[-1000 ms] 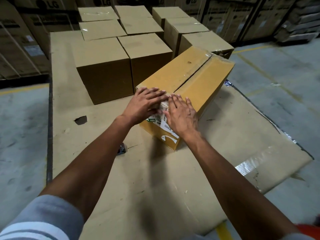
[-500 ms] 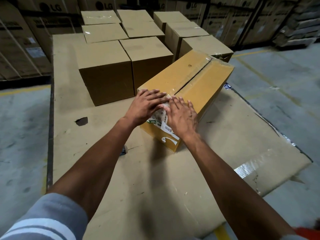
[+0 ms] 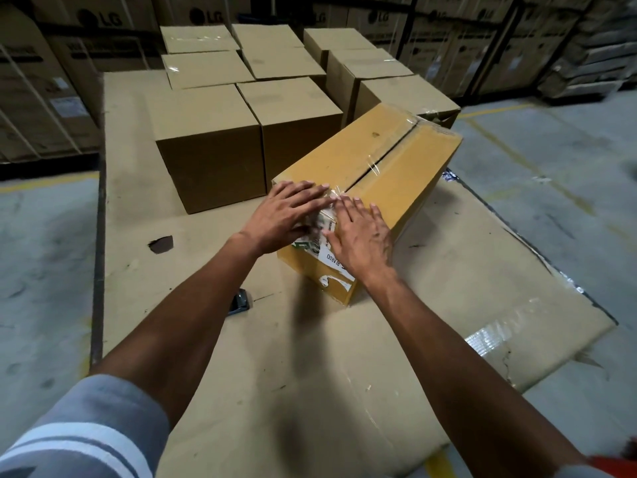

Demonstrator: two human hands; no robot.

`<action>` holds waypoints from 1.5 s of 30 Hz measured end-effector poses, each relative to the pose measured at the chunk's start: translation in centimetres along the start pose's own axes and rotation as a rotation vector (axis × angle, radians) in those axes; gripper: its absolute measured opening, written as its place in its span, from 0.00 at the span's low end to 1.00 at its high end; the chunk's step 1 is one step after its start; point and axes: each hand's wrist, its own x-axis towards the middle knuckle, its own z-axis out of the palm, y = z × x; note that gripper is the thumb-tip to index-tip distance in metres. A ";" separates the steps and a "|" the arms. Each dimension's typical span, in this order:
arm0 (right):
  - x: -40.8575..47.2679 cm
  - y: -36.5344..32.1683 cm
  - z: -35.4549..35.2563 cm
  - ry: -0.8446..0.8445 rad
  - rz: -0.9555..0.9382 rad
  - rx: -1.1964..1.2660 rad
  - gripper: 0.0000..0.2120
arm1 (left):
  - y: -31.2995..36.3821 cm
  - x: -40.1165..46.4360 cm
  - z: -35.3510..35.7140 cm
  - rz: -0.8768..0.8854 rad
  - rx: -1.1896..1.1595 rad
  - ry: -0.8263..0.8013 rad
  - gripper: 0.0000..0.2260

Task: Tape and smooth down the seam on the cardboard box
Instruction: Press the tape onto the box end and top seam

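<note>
A long yellow-brown cardboard box (image 3: 365, 150) lies on flattened cardboard, its top seam (image 3: 389, 157) covered by clear tape that wrinkles near the front edge. My left hand (image 3: 286, 215) lies flat on the near top corner, fingers spread and pointing right. My right hand (image 3: 362, 236) presses flat over the near end face, beside a white label (image 3: 331, 260), fingertips at the top edge. The two hands almost touch at the seam's near end. Neither hand holds anything.
Several closed brown boxes (image 3: 206, 146) stand in rows behind and left of the box. A small dark object (image 3: 239, 301) lies by my left forearm. Flattened cardboard (image 3: 465, 288) covers the floor, with a hole (image 3: 160, 243) at left. Concrete floor and stacked large cartons surround.
Both hands have stayed on the box's near end, shifting only slightly, the right hand sliding a little over the end face. The view has moved slightly.
</note>
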 end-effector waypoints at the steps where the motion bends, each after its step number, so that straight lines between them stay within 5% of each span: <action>1: 0.0 -0.1 0.0 0.009 0.013 0.029 0.34 | 0.1 0.0 0.0 -0.003 -0.011 0.002 0.31; 6: 0.2 -0.3 0.2 0.012 0.039 0.042 0.33 | 0.5 0.2 -0.2 -0.035 -0.035 0.022 0.24; 15: 0.3 -0.3 0.6 0.014 0.019 -0.006 0.44 | -0.3 0.0 -0.4 0.014 0.005 -0.015 0.39; 21: 0.1 -0.2 0.3 0.083 0.004 0.074 0.39 | 0.6 -0.1 -1.1 -0.011 0.056 -0.062 0.40; 25: 0.0 -0.9 -0.2 0.081 -0.020 0.200 0.35 | 0.4 -0.1 -2.0 -0.041 0.135 -0.120 0.38; 34: -0.1 -2.9 -2.9 0.163 -0.114 0.858 0.29 | 3.9 -0.5 -5.6 -0.464 0.190 -0.234 0.28; 39: -0.2 2.3 -1.9 0.220 -0.009 0.812 0.28 | 8.6 -0.2 -5.7 -0.478 -0.025 -0.082 0.30; 45: 0.5 9.9 1.4 0.049 -0.033 0.488 0.34 | 12.9 1.8 -4.3 -0.486 -0.029 -0.207 0.43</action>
